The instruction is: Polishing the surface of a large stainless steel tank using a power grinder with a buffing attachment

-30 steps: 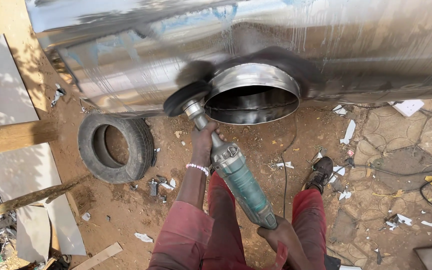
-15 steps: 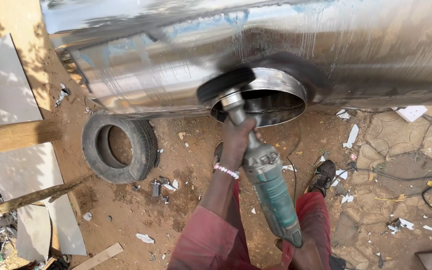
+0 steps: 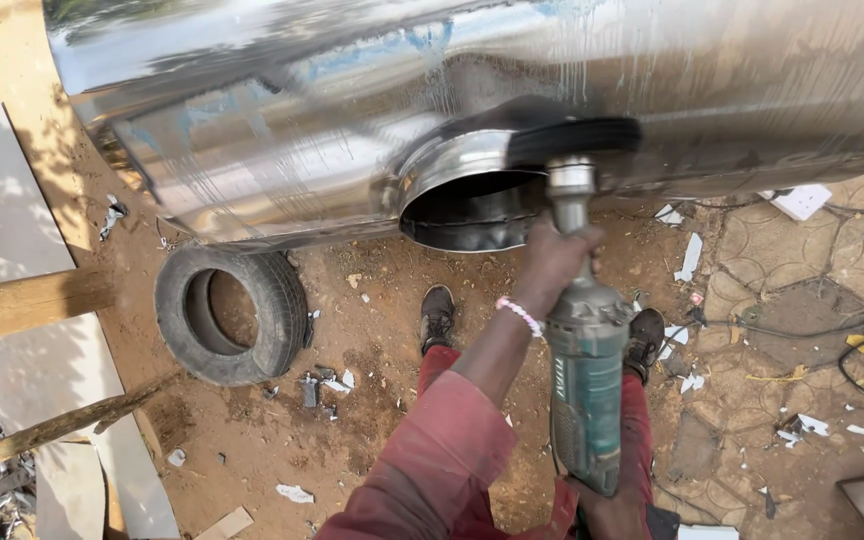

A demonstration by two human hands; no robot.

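Observation:
I hold a large green angle grinder (image 3: 586, 380) with both hands. My left hand (image 3: 552, 262), with a pink bead bracelet at the wrist, grips its neck just behind the head. At the bottom edge my right hand (image 3: 620, 505) is closed on the rear of its body. The black disc (image 3: 574, 140) rests against the shiny steel tank (image 3: 372, 120), on the upper right rim of the round collar opening (image 3: 467, 200) in the tank's side.
An old tyre (image 3: 232, 312) lies on the dirt at left. Wooden beams (image 3: 22, 305) and grey boards (image 3: 2, 220) stand further left. Paper scraps and black cables (image 3: 822, 330) litter the paved ground at right. My shoes (image 3: 438, 315) stand below the opening.
The grinder has swung from the left side of the collar across to its right rim, and the view has shifted left with it.

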